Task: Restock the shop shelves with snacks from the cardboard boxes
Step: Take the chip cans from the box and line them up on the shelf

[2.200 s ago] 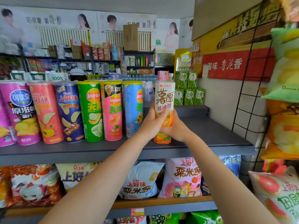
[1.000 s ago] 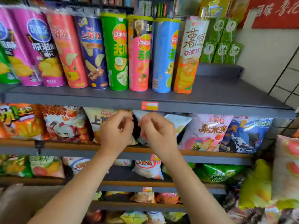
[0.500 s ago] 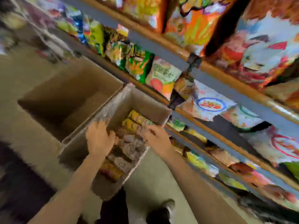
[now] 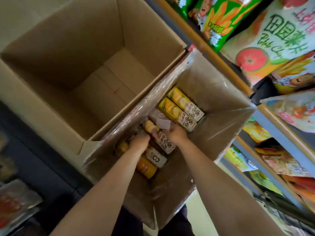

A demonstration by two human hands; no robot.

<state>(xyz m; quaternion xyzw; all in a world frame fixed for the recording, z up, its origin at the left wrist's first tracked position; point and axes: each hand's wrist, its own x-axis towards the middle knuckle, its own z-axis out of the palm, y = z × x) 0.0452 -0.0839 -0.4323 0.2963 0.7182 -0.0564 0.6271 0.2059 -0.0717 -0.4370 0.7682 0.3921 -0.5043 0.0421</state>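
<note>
The long purple-and-white carton of crisps (image 4: 162,136) lay among other snack cartons at the bottom of the tape-lined cardboard box (image 4: 219,92). My right hand (image 4: 176,134) curled round its far end and my left hand (image 4: 140,144) reached down against its near side, fingers hidden, so I couldn't tell its grip. Both forearms stretched straight down into the box. A larger brown cardboard box (image 4: 81,53) stood beside it; shop shelves of bright crisp bags (image 4: 279,40) rose nearby.
</note>
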